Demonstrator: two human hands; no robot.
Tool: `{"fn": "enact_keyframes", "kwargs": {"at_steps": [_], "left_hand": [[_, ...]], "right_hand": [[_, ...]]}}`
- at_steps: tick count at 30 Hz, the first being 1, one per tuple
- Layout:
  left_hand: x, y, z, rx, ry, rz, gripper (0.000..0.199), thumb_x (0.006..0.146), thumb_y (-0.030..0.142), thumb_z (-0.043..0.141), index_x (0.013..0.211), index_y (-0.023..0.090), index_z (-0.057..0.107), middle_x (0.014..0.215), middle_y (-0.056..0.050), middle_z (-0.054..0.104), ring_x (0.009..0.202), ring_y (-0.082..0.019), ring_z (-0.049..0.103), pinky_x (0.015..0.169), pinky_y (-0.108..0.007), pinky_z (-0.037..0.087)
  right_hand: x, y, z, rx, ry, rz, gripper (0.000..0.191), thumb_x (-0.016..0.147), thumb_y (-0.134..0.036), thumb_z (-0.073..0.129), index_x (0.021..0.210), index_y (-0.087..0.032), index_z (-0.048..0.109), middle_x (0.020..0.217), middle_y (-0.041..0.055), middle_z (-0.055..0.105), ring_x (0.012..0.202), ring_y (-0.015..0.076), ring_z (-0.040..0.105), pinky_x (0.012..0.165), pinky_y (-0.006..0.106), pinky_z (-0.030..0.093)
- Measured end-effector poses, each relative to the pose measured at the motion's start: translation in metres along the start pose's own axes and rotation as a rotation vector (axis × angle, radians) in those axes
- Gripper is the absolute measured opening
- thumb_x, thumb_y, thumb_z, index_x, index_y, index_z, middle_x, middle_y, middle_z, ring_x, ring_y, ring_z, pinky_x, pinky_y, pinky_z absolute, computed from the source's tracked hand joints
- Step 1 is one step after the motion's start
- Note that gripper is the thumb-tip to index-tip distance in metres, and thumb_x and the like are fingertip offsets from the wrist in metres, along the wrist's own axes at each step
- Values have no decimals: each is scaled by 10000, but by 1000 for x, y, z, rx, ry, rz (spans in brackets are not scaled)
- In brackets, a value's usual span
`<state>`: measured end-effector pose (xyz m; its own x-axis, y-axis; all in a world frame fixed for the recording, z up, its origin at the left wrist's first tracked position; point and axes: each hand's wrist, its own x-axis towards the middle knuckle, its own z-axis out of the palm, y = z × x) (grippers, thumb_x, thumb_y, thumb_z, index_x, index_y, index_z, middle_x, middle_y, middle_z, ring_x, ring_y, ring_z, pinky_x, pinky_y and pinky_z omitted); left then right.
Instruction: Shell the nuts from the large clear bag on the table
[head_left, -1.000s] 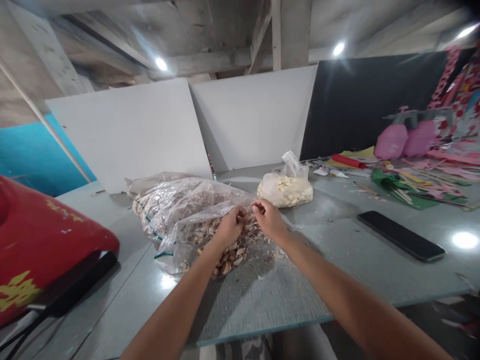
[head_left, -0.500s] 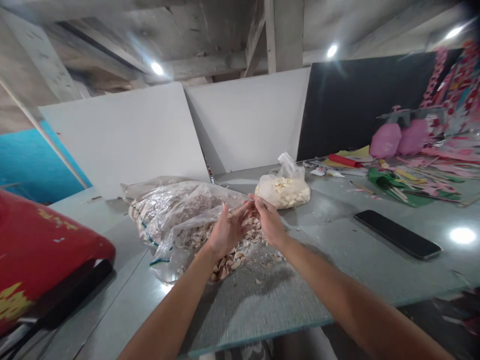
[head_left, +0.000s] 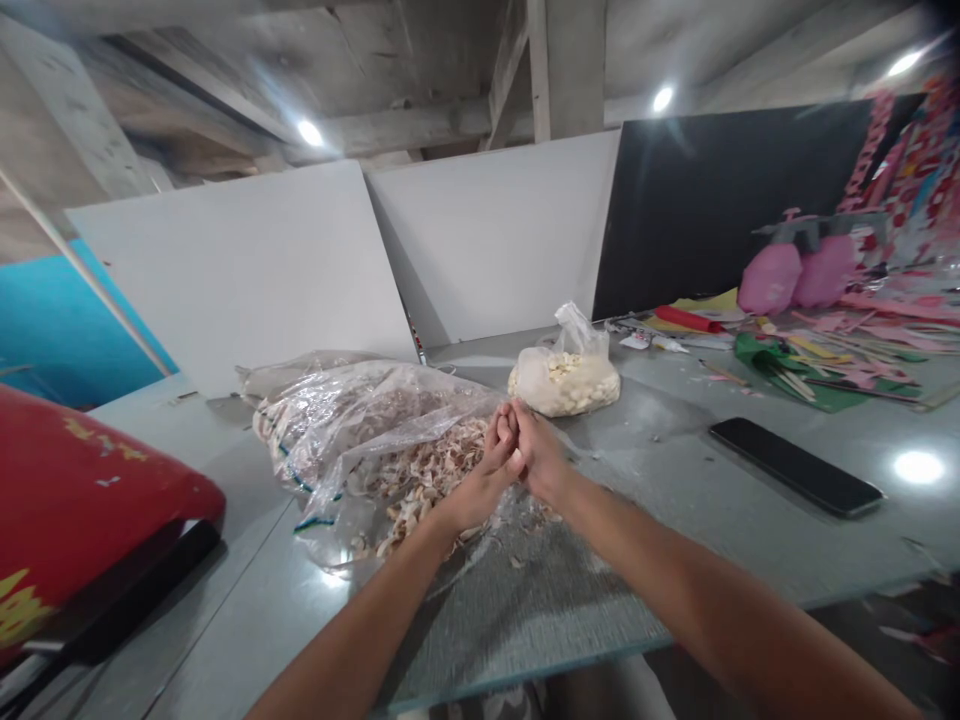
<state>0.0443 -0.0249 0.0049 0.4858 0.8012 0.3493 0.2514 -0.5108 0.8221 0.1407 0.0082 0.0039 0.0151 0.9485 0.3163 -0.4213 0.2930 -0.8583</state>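
Observation:
A large clear plastic bag [head_left: 367,385] lies on its side on the table, holding dry garlic skins and cloves [head_left: 427,470] that show at its mouth. My left hand [head_left: 487,475] and my right hand [head_left: 538,455] meet at that mouth, fingers closed and pressed together around the bag's gathered edge. The film there is thin and partly hidden by my fingers. Just beyond them stands a smaller knotted bag of peeled garlic cloves [head_left: 574,385], touched by neither hand.
A black phone [head_left: 795,465] lies to the right. Behind it are craft scraps on green paper [head_left: 825,375] and pink spray bottles [head_left: 772,280]. A red object [head_left: 97,500] stands at the left. White boards [head_left: 495,235] and a black board [head_left: 720,210] lean at the back.
My hands have come together from a looser, spread posture, and their fingers have closed. The bag's film has shifted with them, and the loose cloves in front look gathered back toward the bag.

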Motion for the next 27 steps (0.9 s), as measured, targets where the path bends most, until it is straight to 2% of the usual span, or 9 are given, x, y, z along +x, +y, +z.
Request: {"fn": "enact_keyframes", "kwargs": {"at_steps": [2, 6, 9, 13, 15, 17, 20, 27], "left_hand": [[0, -1, 0, -44, -3, 25, 663, 801, 579, 428, 1367, 245, 341, 1498, -19, 154, 1370, -212, -97, 1125, -391, -10], [1, -5, -3, -131, -8, 36, 609, 775, 559, 498, 1303, 259, 445, 1495, -16, 167, 1381, -212, 21, 1124, -373, 77], [4, -5, -8, -154, 2, 48, 522, 779, 554, 497, 1207, 260, 552, 1480, -3, 220, 1379, -210, 75, 1123, -360, 115], [5, 2, -11, -117, 16, 97, 404, 857, 475, 414, 1085, 234, 642, 1453, -26, 289, 1368, -237, 138, 1111, -407, 162], [3, 6, -9, -61, 31, 112, 412, 852, 463, 432, 1170, 252, 586, 1470, -27, 245, 1375, -248, 84, 1105, -431, 160], [0, 7, -5, -14, 45, 144, 518, 823, 483, 475, 1296, 271, 457, 1500, -16, 138, 1378, -238, 1, 1117, -411, 102], [-3, 7, 2, 39, 36, 153, 590, 829, 495, 454, 1366, 285, 333, 1512, 1, 40, 1370, -224, -88, 1124, -393, 50], [-3, 6, 6, 53, 25, 99, 605, 845, 501, 414, 1390, 276, 281, 1512, 15, 57, 1368, -216, -107, 1131, -385, 27]], "right_hand": [[1, -3, 0, 161, 42, 110, 365, 759, -538, 463, 608, -208, 418, 456, -50, 413, 442, 108, 459, 479, 243, 416], [0, -11, -5, 209, 38, 205, 386, 692, -566, 553, 640, -199, 447, 432, -65, 426, 396, 90, 421, 415, 217, 373], [-1, -16, -10, 194, -12, 230, 418, 686, -590, 556, 635, -199, 416, 446, -63, 454, 378, 80, 399, 383, 201, 334], [-1, -20, -10, 200, -117, 212, 441, 706, -592, 547, 608, -197, 378, 515, -38, 507, 434, 84, 447, 430, 202, 369], [-2, -20, -7, 208, -93, 186, 461, 724, -631, 493, 605, -200, 379, 497, -36, 476, 438, 90, 440, 444, 211, 382], [-3, -19, -2, 205, -16, 145, 494, 739, -679, 409, 603, -205, 382, 453, -46, 410, 415, 93, 403, 446, 225, 389], [-5, -15, 3, 165, 73, 69, 519, 756, -701, 327, 585, -212, 354, 434, -51, 356, 400, 98, 377, 463, 246, 405], [-6, -2, 5, -15, 134, -46, 449, 825, -600, 291, 599, -224, 382, 499, -14, 413, 482, 140, 475, 509, 281, 422]]}}
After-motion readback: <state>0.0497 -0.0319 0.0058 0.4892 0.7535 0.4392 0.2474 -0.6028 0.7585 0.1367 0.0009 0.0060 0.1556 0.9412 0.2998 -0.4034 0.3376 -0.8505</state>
